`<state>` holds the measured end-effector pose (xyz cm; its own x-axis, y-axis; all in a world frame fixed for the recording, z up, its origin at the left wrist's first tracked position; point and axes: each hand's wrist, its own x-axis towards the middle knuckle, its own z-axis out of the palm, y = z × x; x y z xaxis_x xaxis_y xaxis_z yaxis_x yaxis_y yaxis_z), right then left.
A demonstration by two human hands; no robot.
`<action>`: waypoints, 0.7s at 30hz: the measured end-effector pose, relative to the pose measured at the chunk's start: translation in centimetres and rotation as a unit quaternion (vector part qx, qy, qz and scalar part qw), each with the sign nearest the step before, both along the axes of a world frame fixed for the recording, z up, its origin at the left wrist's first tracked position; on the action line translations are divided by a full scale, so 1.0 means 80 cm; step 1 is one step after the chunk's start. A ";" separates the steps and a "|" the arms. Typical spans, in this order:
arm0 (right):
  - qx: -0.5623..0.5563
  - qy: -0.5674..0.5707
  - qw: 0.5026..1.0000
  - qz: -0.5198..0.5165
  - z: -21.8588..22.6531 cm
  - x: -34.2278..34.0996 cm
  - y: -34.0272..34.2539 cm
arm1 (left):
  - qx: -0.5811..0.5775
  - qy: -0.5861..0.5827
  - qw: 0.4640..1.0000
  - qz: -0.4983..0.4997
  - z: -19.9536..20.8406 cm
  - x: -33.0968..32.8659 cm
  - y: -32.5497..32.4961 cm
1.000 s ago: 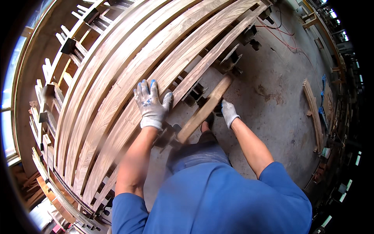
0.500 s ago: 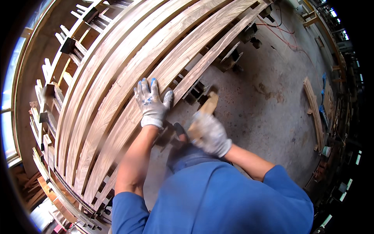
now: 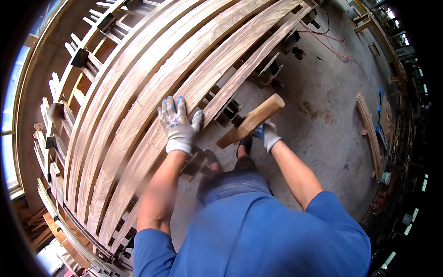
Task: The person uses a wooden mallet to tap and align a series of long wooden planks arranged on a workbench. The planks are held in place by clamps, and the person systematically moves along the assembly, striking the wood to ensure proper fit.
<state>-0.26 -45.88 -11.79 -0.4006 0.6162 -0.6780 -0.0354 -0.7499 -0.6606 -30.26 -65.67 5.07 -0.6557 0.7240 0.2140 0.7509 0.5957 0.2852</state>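
Observation:
My left hand point(image 3: 179, 127), in a white glove with blue-tinted fingertips, lies flat on the pale wooden boards point(image 3: 189, 92) of a curved rack, fingers spread. To its right, my right hand point(image 3: 267, 135), also gloved, is closed on a wooden mallet point(image 3: 253, 121). The mallet's thick, rounded wooden head slants up to the right over the floor, apart from the boards. Its handle is hidden by the head and my fingers.
Dark metal clamps point(image 3: 270, 74) stick out along the rack's right edge. More clamps and bars point(image 3: 80, 57) line its left side. On the concrete floor point(image 3: 318, 138) lie a long timber piece point(image 3: 369, 131) and a red hose point(image 3: 334, 48). My feet stand below the mallet.
My right hand has moved right and slightly up, bringing the mallet away from my body and turning it to a flatter slant. My left hand stays in place.

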 end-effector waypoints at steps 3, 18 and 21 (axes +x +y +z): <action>0.042 0.148 0.987 -0.049 0.070 -0.044 0.023 | -0.011 -0.003 1.000 0.010 0.001 -0.001 -0.004; 0.296 -0.291 0.542 0.731 0.094 -0.009 -0.137 | -0.004 0.003 1.000 0.011 -0.006 -0.002 -0.006; 0.181 -0.323 0.843 0.390 0.062 0.000 -0.071 | -0.015 -0.003 1.000 0.015 -0.004 0.003 -0.010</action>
<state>-0.22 -51.53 -6.87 -0.3983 0.5497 -0.7343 0.8307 -0.1234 -0.5429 -30.03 -66.48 4.75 -0.6788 0.7096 0.1889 0.7305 0.6266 0.2714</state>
